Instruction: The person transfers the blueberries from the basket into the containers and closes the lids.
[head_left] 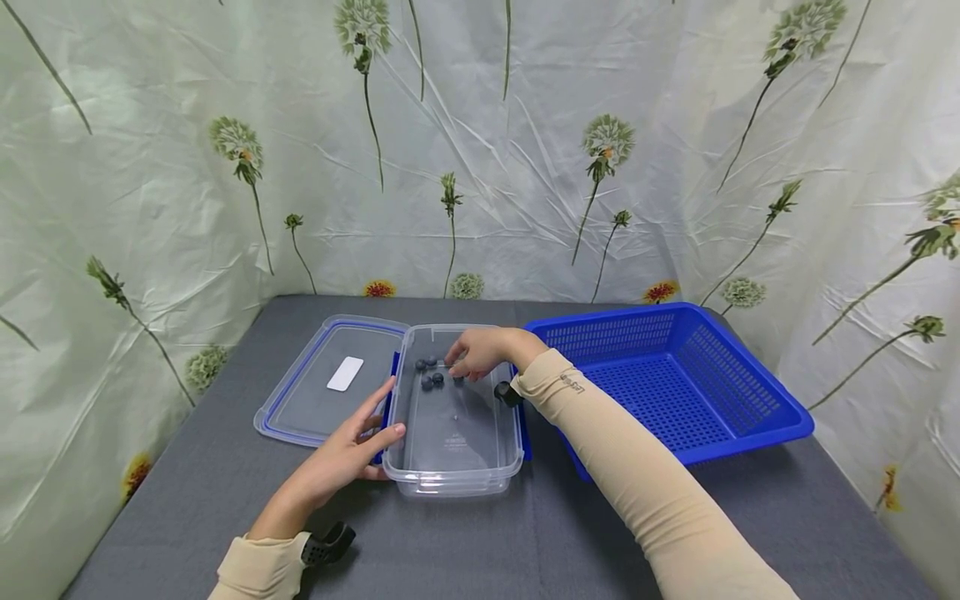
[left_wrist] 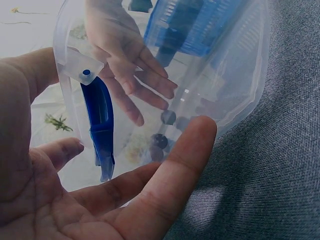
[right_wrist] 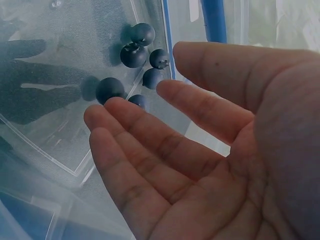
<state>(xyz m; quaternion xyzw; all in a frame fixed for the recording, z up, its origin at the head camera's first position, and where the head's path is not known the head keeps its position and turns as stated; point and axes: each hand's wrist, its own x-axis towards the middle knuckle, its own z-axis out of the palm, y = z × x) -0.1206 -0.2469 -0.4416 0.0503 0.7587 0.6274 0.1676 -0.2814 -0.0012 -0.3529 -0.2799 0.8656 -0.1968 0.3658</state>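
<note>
A clear plastic food container [head_left: 450, 433] with blue side clips stands on the table. Several blueberries [head_left: 438, 379] lie on its floor toward the far end. My left hand [head_left: 341, 457] is at the container's left side, fingers spread along the outer wall and thumb at the rim. In the left wrist view a blue clip [left_wrist: 102, 125] hangs between those fingers. Inside the container, my right hand [head_left: 483, 350] reaches down among the berries. The right wrist view shows its fingers extended and nothing held, fingertips right by the blueberries [right_wrist: 110, 90].
Left of the container lies its clear lid [head_left: 306, 400] with a blue seal and a white label [head_left: 345, 374]. A blue perforated plastic basket [head_left: 750, 446] stands at the right. Grey cloth [head_left: 187, 492] covers the table, and a floral curtain [head_left: 480, 167] hangs behind.
</note>
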